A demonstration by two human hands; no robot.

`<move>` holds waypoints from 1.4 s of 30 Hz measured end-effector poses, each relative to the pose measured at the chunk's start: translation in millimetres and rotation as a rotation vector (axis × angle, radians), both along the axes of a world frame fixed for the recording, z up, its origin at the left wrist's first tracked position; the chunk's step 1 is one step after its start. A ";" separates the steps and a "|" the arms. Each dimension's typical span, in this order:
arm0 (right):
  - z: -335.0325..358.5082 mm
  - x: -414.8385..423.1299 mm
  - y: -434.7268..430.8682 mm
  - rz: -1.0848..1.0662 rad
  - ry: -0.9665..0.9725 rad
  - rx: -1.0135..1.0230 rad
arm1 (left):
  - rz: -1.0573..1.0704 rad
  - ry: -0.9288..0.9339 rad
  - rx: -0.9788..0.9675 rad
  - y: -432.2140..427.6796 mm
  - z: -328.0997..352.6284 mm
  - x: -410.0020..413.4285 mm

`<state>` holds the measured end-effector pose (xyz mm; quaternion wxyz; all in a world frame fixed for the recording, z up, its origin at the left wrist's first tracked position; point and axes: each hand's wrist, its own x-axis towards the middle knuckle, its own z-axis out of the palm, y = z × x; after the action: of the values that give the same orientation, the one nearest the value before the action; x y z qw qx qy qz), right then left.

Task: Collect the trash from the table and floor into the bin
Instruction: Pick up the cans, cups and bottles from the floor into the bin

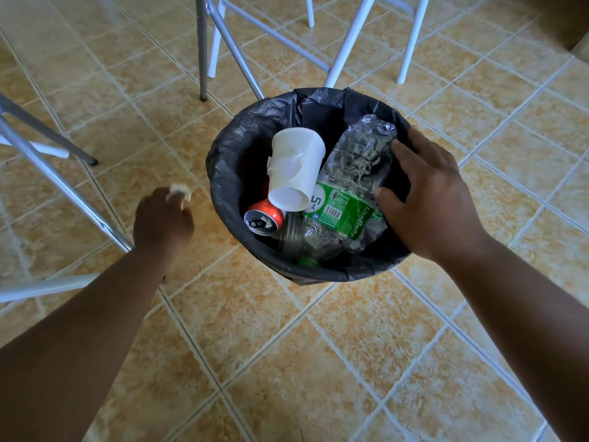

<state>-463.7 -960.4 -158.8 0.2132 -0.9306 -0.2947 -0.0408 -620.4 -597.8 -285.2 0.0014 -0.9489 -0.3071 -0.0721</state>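
On the tiled floor (287,346), between the metal chair legs (204,52): that's where everything sits, no desk in shot.
Bin (223,173): black liner, upright, pretty full already.
Plastic bottle (353,183): crushed, green label, long axis running from near-left up to far-right across the bin, green cap end looks buried at the near rim, far end poking up by the rim.
Paper cup (296,167): white, lying tilted on the pile, open mouth pointing toward the camera.
Can (264,218): red, top facing up and toward me, tucked under the cup.
Right hand (427,199): spread flat, fingers resting on the bottle at the bin's right side, not clamped round it.
Left hand (162,221): blurry, curled round a small pale scrap (180,191) just left of the bin, over the floor.
Risk: bottle rides high, so I'd guess it springs back and flips the cup out.
Also: the scrap is light and held outside the rim, so letting go early probably drops it on the floor.
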 end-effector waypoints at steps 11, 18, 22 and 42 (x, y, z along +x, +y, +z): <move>0.6 -0.6 0.4 0.002 0.011 -0.010 | -0.521 -0.718 -0.211 -66.9 145.0 56.8; 1.4 -1.0 0.3 -0.001 0.012 -0.009 | -0.679 -0.596 -0.142 -95.6 149.1 56.7; 1.0 -0.7 -0.7 0.005 0.010 -0.009 | -0.562 -0.670 -0.276 -95.1 144.2 53.7; 0.7 5.5 -11.6 -0.187 0.029 0.267 | -0.013 -0.381 -0.391 -97.2 146.4 59.2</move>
<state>-458.2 -972.0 -158.1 0.3344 -0.9179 -0.1956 -0.0856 -561.3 -695.1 -138.8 -0.2401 -0.9024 -0.3041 -0.1887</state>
